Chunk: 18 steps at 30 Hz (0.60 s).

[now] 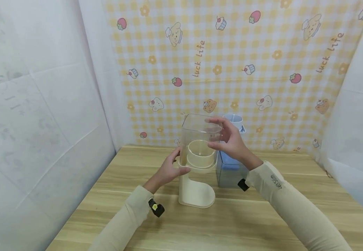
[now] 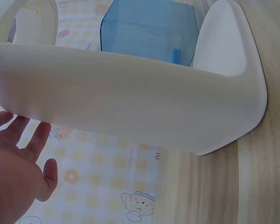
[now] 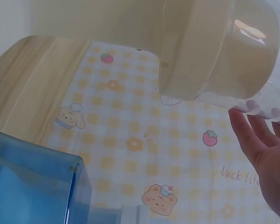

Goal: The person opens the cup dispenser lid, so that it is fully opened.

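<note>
A cream-coloured stand [image 1: 197, 195] with a rounded foot stands on the table, seen from behind its column in the left wrist view. A clear plastic container [image 1: 197, 131] sits upright at its top, around a cream round collar [image 1: 200, 161]. My left hand [image 1: 168, 171] holds the stand's upper left side; in the left wrist view its fingertips touch the column [image 2: 107, 93]. My right hand [image 1: 231, 141] grips the clear container's upper right side, thumb in front. In the right wrist view its fingertips press against the clear wall.
Close behind on the right is a similar blue stand with a pale blue collar [image 1: 234, 120] and a tinted blue container [image 1: 228, 176]. A wood-grain table [image 1: 131, 216] lies underneath. Checked yellow cloth [image 1: 244, 45] hangs behind, with white cloth [image 1: 43, 104] on both sides.
</note>
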Each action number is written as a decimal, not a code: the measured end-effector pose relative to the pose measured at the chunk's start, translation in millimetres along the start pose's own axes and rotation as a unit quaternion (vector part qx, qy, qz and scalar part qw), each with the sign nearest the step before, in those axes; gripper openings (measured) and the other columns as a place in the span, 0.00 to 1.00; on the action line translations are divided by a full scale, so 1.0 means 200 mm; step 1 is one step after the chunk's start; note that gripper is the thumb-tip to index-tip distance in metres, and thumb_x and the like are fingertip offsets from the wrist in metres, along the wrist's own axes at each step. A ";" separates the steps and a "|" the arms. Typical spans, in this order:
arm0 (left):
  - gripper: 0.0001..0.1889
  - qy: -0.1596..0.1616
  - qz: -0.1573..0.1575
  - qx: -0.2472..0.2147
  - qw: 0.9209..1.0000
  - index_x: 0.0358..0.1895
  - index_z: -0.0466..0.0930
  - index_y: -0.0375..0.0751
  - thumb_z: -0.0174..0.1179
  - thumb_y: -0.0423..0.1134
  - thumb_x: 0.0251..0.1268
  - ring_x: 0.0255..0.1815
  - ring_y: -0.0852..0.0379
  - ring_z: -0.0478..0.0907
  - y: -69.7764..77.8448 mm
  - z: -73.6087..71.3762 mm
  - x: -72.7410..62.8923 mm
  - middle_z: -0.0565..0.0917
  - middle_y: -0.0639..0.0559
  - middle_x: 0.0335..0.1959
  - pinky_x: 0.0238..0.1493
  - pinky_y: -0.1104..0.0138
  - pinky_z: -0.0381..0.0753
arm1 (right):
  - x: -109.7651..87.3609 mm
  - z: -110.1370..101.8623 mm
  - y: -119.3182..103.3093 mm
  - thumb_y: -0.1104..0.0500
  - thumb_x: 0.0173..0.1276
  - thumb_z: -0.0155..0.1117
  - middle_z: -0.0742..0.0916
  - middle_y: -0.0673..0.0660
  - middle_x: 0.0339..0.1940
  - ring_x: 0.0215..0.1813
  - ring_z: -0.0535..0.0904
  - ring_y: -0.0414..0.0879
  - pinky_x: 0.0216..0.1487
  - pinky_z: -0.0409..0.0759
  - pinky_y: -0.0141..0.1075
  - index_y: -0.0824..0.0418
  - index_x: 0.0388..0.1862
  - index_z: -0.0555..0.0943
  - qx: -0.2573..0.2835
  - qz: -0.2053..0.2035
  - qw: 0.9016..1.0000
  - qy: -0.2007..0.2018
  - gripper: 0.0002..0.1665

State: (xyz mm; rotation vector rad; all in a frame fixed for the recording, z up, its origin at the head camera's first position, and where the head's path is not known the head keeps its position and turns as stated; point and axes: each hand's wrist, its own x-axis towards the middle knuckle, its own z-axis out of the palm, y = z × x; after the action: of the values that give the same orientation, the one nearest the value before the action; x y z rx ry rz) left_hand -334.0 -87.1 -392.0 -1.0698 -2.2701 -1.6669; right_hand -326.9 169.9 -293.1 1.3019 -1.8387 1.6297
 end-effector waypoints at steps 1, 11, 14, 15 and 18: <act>0.58 -0.001 -0.001 -0.002 1.000 0.76 0.58 0.43 0.63 0.77 0.47 0.69 0.41 0.63 0.00 0.00 0.00 0.69 0.43 0.69 0.64 0.35 0.56 | 0.00 0.00 0.00 0.57 0.58 0.78 0.72 0.70 0.66 0.56 0.82 0.52 0.48 0.82 0.56 0.77 0.65 0.63 -0.001 0.004 1.000 -0.001 0.46; 0.57 0.004 -0.004 0.004 1.000 0.75 0.59 0.43 0.64 0.76 0.46 0.67 0.42 0.66 0.00 0.00 0.01 0.72 0.43 0.67 0.62 0.38 0.62 | -0.01 0.07 -0.02 0.63 0.48 0.84 0.69 0.72 0.70 0.63 0.73 0.72 0.59 0.73 0.62 0.60 0.71 0.50 -0.013 0.069 0.997 -0.018 0.62; 0.57 0.005 -0.005 0.011 1.000 0.74 0.59 0.42 0.65 0.76 0.45 0.67 0.43 0.67 0.00 0.01 0.01 0.72 0.43 0.66 0.61 0.41 0.64 | -0.02 0.08 -0.01 0.70 0.47 0.81 0.72 0.69 0.68 0.61 0.76 0.69 0.56 0.77 0.60 0.62 0.71 0.50 -0.033 0.057 0.998 -0.011 0.61; 0.57 0.006 -0.005 0.013 1.000 0.74 0.60 0.42 0.65 0.75 0.45 0.66 0.43 0.67 0.00 0.01 0.01 0.73 0.43 0.66 0.61 0.41 0.64 | -0.02 0.08 -0.01 0.72 0.47 0.80 0.72 0.68 0.68 0.60 0.77 0.68 0.55 0.78 0.59 0.63 0.70 0.50 -0.038 0.051 0.998 -0.009 0.60; 0.56 0.007 -0.005 0.019 1.000 0.74 0.60 0.43 0.66 0.74 0.46 0.65 0.45 0.68 -0.01 0.01 0.00 0.74 0.44 0.64 0.60 0.44 0.66 | -0.02 0.08 0.00 0.76 0.45 0.79 0.72 0.67 0.67 0.59 0.77 0.68 0.53 0.79 0.59 0.66 0.70 0.50 -0.043 0.030 0.999 -0.007 0.60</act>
State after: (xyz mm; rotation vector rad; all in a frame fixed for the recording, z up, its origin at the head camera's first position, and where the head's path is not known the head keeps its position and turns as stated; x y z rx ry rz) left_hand -334.9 -85.1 -393.4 -1.0368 -2.2927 -1.6227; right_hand -320.0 156.6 -301.2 1.2345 -1.9514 1.5561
